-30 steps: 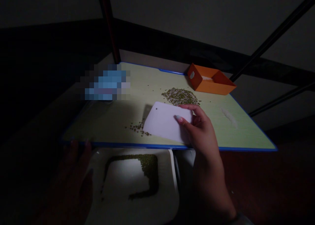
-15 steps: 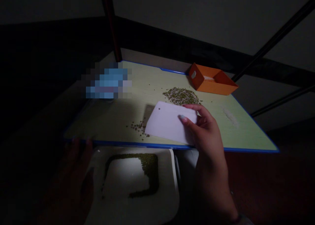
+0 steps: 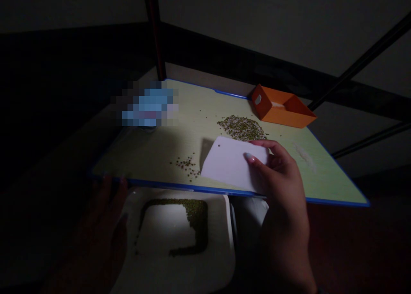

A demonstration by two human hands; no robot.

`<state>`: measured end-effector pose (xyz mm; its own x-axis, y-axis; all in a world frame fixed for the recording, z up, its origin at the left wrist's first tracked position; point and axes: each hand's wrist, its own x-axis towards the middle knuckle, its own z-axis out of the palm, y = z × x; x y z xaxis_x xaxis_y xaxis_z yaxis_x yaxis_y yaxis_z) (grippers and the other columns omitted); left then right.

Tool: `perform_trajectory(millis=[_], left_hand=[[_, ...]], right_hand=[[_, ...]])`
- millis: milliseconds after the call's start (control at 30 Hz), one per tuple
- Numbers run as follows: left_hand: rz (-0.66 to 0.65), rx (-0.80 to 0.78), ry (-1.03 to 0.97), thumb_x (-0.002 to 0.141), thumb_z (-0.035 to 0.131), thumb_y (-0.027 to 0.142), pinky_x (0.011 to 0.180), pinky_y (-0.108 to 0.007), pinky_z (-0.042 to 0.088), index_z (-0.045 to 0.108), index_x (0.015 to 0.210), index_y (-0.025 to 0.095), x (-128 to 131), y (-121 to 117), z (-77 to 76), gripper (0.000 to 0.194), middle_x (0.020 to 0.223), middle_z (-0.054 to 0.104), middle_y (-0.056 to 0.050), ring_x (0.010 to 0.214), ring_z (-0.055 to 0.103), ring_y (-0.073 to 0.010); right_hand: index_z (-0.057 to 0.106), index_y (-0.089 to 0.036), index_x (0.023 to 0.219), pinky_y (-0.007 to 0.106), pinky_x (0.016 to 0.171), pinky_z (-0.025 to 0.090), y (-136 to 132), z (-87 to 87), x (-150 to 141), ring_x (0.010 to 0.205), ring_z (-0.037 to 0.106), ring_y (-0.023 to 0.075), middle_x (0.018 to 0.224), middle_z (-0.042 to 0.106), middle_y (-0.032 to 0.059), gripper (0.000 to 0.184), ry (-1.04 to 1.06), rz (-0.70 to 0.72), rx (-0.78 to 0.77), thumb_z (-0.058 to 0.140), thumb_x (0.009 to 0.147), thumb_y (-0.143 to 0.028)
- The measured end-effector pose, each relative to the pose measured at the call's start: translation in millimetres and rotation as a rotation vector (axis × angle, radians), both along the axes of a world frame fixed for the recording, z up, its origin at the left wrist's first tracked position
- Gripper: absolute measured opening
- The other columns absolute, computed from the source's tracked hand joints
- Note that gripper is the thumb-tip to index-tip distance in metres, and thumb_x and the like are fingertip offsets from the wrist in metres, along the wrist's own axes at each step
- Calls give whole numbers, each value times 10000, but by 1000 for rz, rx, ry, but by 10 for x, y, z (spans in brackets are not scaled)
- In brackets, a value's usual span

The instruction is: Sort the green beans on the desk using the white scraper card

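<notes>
In my right hand [image 3: 282, 178] is a thin white scraper [image 3: 236, 163] with a small dark spot near one corner. My thumb lies on its face and my fingers go behind it. It is tilted over the front of a pale green board [image 3: 154, 157] with a blue rim. Left of the scraper lie a few scattered green beans [image 3: 187, 165]; behind it spreads a larger bean pile [image 3: 242, 127] mixed with pale grains. My left hand [image 3: 102, 225], dim in shadow, has its fingers apart at the board's front edge, beside a white tub [image 3: 229, 238] with green beans inside.
An orange tray [image 3: 287, 116] with something white inside stands at the board's back right. A streak of white grains [image 3: 304, 156] lies on the right side. At the left back is a blue pixelated object [image 3: 149, 105]. Dark poles rise behind the board.
The scraper in my right hand has moved slightly right, away from the scattered beans. The whole view has shifted a little. My left hand stays by the tub.
</notes>
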<state>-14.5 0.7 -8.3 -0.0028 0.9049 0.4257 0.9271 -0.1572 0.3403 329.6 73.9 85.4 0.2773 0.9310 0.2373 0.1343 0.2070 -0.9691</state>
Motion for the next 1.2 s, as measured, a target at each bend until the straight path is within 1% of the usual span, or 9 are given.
perform_trajectory(millis=[100, 233, 367, 533, 700, 833, 967, 1067, 1200], left_hand=[[-7, -3, 3, 944, 388, 385, 1249, -649, 412, 131, 1572, 473, -3, -3, -1, 685, 1758, 133, 98, 1596, 251, -311], [6, -10, -9, 945, 388, 376, 1274, -655, 369, 140, 1572, 474, 26, -13, 18, 681, 1761, 133, 100, 1596, 257, -308], [20, -8, 0, 951, 375, 363, 1285, -659, 346, 146, 1574, 465, 49, -14, 29, 671, 1760, 147, 91, 1597, 255, -304], [-3, 1, 6, 948, 383, 368, 1262, -635, 406, 139, 1576, 457, 42, -7, 8, 680, 1761, 129, 94, 1602, 238, -303], [25, -16, -22, 958, 372, 372, 1271, -632, 395, 140, 1572, 470, 80, -14, 34, 664, 1763, 130, 104, 1605, 239, -295], [27, -14, -17, 961, 370, 370, 1295, -625, 342, 152, 1573, 460, 83, -25, 47, 656, 1764, 133, 99, 1607, 229, -286], [17, -11, -16, 958, 375, 360, 1312, -628, 295, 151, 1577, 443, 89, -36, 47, 663, 1767, 151, 68, 1608, 229, -290], [20, -9, -28, 956, 369, 346, 1299, -619, 337, 145, 1578, 447, 95, -33, 43, 669, 1767, 164, 56, 1603, 241, -295], [3, -33, -18, 945, 388, 358, 1277, -639, 373, 122, 1578, 457, 67, -23, 32, 694, 1771, 137, 52, 1605, 226, -314]], right_hand=[[728, -297, 1043, 288, 568, 449, 14, -27, 35, 719, 602, 163, 918, 723, -6, 279, -9, -39, 16, 833, 788, -255], [719, -303, 1053, 295, 581, 470, 4, -29, 45, 725, 615, 170, 928, 724, -6, 271, -32, -26, 23, 817, 808, -245], [725, -303, 1042, 292, 580, 465, 5, -27, 33, 723, 615, 167, 933, 731, -7, 273, -22, -27, 18, 827, 796, -241], [727, -290, 1031, 300, 599, 468, 46, -39, -17, 742, 621, 174, 917, 731, -3, 280, 12, -39, 7, 835, 775, -256], [732, -296, 1027, 299, 630, 471, 46, -28, -35, 771, 623, 168, 954, 740, -8, 268, 7, 2, 11, 825, 782, -238], [740, -305, 1021, 286, 633, 460, 17, -22, -7, 791, 626, 161, 969, 749, -16, 271, 5, 27, 4, 831, 780, -222], [729, -303, 1033, 290, 633, 472, 3, -18, 8, 806, 638, 169, 988, 746, -16, 274, -8, 41, 10, 824, 786, -230], [715, -299, 1032, 304, 644, 490, 12, -14, -8, 804, 642, 174, 987, 741, -12, 269, 2, 33, 15, 816, 791, -239], [708, -293, 1038, 322, 660, 512, 19, -4, -46, 831, 653, 186, 1004, 740, 1, 274, -27, 30, 22, 808, 787, -248]])
